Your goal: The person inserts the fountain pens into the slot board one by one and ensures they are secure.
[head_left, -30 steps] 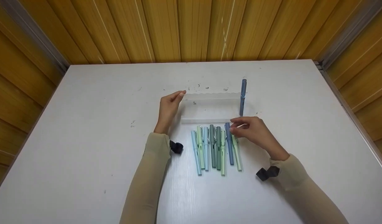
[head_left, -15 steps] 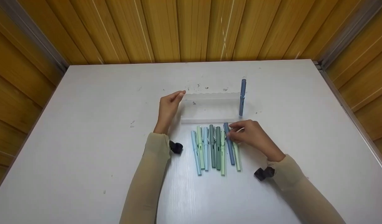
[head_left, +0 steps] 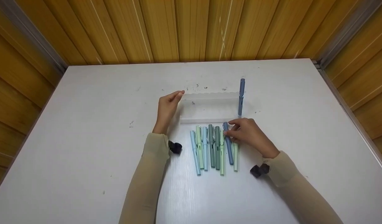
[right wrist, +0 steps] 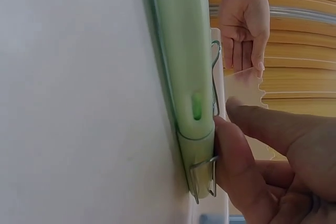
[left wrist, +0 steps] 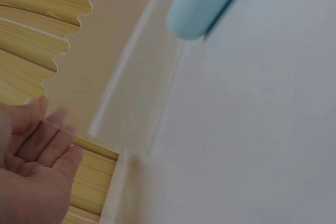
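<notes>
Blue pen (head_left: 229, 153) lies at five o'clock of clear rack (head_left: 211, 95), cap end nearest; second blue pen (head_left: 240, 104) at rack's three o'clock end. Left hand (head_left: 168, 109) pinches rack's ten o'clock corner. Right hand (head_left: 250, 132) bends fingers at lying pen's cap; cannot tell whether gripping. Best, probably: pinch cap alone, clear of green pen (head_left: 235, 158) at four o'clock. Long axis near twelve-to-six; cap points just short of twelve.
</notes>
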A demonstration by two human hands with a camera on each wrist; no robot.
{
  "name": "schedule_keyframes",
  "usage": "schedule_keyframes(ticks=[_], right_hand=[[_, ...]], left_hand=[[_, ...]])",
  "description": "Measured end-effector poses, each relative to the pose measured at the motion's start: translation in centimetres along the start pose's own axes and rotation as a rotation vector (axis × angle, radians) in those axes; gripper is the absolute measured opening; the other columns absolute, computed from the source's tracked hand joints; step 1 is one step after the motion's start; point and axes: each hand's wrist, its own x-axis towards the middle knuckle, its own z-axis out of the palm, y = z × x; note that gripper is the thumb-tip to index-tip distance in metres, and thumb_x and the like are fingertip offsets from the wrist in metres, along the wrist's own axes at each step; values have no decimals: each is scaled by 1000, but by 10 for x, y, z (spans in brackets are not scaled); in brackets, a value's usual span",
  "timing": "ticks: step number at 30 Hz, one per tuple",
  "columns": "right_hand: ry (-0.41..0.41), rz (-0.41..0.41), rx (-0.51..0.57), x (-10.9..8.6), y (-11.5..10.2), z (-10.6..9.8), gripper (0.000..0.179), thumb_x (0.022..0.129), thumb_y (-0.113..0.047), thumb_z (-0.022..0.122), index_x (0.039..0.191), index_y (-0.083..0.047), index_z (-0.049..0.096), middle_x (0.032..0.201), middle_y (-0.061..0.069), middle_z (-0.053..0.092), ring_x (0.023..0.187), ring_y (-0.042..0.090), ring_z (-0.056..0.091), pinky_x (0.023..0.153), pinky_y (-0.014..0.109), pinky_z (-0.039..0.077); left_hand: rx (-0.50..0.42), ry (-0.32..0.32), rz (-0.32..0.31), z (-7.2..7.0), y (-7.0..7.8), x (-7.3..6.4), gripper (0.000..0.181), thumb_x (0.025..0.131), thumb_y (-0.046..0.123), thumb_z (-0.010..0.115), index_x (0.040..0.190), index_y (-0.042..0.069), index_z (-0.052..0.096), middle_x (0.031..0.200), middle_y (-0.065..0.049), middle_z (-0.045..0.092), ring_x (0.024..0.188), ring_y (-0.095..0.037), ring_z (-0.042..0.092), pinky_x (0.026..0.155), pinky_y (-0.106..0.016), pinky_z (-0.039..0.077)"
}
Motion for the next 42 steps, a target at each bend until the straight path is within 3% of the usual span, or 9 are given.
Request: schedule_keyframes(ticks=[7, 15, 30, 42], right_hand=[[-40, 41, -2, 3, 3, 1, 62, 83, -19, 76, 135, 3, 51, 86, 12, 67, 56, 10, 60, 54, 23, 50], [-76, 27, 14, 4, 5, 0, 62, 82, -18, 77, 135, 2, 51, 80, 9, 67, 52, 10, 58, 53, 23, 49], [-109, 45, -6, 4, 6, 1, 64, 83, -16, 75, 138, -1, 47, 81, 9, 65, 53, 11, 59, 53, 24, 49], [-103, -20, -49, 1, 7, -2, 55, 85, -22, 74, 134, -8, 54, 76, 8, 65, 53, 12, 60, 55, 26, 50]], left_hand=[[-30, -10, 7, 0, 0, -1, 32, 96, 29, 59, 119, 9, 68, 124, -4, 67, 125, -19, 56, 108, -34, 42], [-78, -26, 46, -1, -2, -3, 33, 95, 27, 60, 119, 5, 68, 123, -6, 67, 125, -18, 56, 108, -32, 42], [-43, -10, 37, -1, -3, -2, 33, 95, 29, 60, 119, 7, 68, 124, -6, 66, 125, -19, 56, 108, -33, 42], [-25, -10, 39, -1, -2, -3, 32, 95, 30, 60, 117, 9, 69, 124, -6, 67, 125, -19, 56, 108, -34, 42]])
